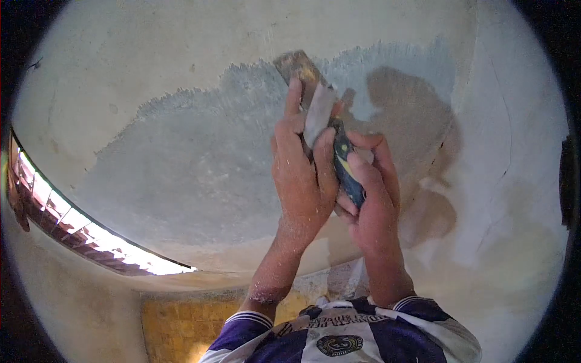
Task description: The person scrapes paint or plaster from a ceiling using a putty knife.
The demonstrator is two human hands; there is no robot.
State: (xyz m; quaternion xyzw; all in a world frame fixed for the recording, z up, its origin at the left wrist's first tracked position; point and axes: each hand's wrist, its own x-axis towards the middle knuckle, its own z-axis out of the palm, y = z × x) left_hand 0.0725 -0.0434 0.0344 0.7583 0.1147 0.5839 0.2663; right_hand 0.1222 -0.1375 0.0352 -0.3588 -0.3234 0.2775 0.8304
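Note:
My left hand (302, 175) is raised in front of the wall, its fingers closed round a flat, stained blade tool (301, 66) that points up and left. My right hand (375, 187) grips a dark handle with yellow marks, part of a scraper (349, 172). A pale, flat blade (319, 112) lies against the stained tool, between the two hands. Behind them a grey patch (200, 163) with a ragged upper edge spreads over the lighter wall. The lower part of the stained tool is hidden by my left hand.
At the left a long opening (91, 227) with bars lets in bright light. Yellow tiles (187, 323) show at the lower left. Thin cracks run down the wall (514, 121) at the right, and a dark object (567, 181) is at the far right edge.

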